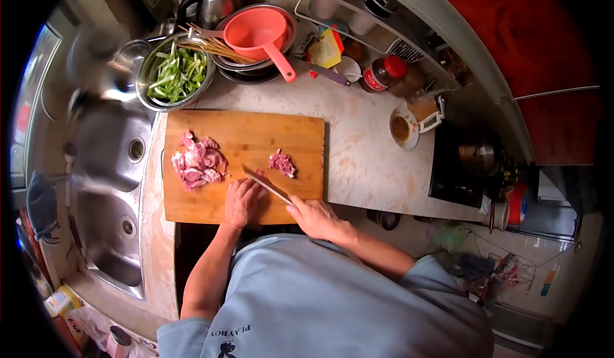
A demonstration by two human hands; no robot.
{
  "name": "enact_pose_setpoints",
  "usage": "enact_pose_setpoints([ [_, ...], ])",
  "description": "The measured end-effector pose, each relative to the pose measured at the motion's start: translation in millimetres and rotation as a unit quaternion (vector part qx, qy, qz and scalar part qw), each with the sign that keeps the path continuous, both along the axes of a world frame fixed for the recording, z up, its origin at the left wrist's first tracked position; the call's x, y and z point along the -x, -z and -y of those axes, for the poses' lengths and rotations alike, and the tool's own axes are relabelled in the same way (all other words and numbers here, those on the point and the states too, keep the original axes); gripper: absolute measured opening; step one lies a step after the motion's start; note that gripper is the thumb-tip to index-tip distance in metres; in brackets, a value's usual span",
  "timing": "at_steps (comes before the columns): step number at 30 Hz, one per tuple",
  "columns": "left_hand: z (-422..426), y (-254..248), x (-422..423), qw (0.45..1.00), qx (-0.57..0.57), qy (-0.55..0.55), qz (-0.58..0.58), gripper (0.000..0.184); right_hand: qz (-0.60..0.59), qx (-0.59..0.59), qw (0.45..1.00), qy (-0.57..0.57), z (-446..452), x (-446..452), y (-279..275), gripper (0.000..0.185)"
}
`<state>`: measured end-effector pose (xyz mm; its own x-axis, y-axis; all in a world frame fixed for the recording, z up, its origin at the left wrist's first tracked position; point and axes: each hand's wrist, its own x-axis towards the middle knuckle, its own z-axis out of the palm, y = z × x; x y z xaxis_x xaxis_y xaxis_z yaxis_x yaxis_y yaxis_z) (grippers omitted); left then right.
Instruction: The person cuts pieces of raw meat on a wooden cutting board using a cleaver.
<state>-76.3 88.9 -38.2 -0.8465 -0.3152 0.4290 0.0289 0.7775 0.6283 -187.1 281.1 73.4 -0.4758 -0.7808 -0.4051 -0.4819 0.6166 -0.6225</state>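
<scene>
The cutting board [256, 131] lies flat on the table [364, 147], its near edge along the table's front and next to the person's body. The left edge is near the sink [94, 139]. At the far-left corner, the steel bowl [142, 79] of cut greens limits clearance. Beyond the right edge, bare table extends to the sauce dish [414, 139] and the stove [455, 182]. On the board, open surface runs along the far side and between the large meat pile [198, 161] at left and the small chopped pile [282, 163] at right.

The knife [272, 190] is positioned over the near-middle of the board, between the two hands. Its long axis is diagonal: handle toward the near right, tip pointing far-left, into the space between the piles.

Right hand [314, 218]: fingers closed around the knife handle. Left hand [240, 200]: fingers bent and close together, low over the board just beside the blade; cannot tell what is held beneath them.
</scene>
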Motion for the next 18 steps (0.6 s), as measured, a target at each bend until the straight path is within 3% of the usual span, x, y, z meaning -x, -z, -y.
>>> enact_pose_setpoints([
  [2,3.5,1.2,-4.9,0.996,0.013,0.031,0.085,0.019,-0.004,-0.035,0.999,-0.017,-5.9,-6.2,-10.8,0.027],
  [8,3.2,0.3,0.4,0.999,0.019,0.015,0.044,0.019,0.025,-0.102,0.994,0.009,-10.7,-12.4,-13.0,0.030],
  [12,4.1,3.2,-0.3,0.996,0.020,0.034,0.082,0.022,0.003,-0.051,0.999,0.009,20.2,1.3,16.4,0.032],
  [14,0.2,3.7,4.6,1.000,0.007,0.011,0.025,0.026,0.035,-0.065,0.997,0.024,22.1,15.0,18.3,0.033],
  [18,-0.1,3.1,0.2,1.000,0.020,0.007,0.015,0.030,0.003,-0.024,0.996,0.083,11.8,13.0,9.7,0.034],
])
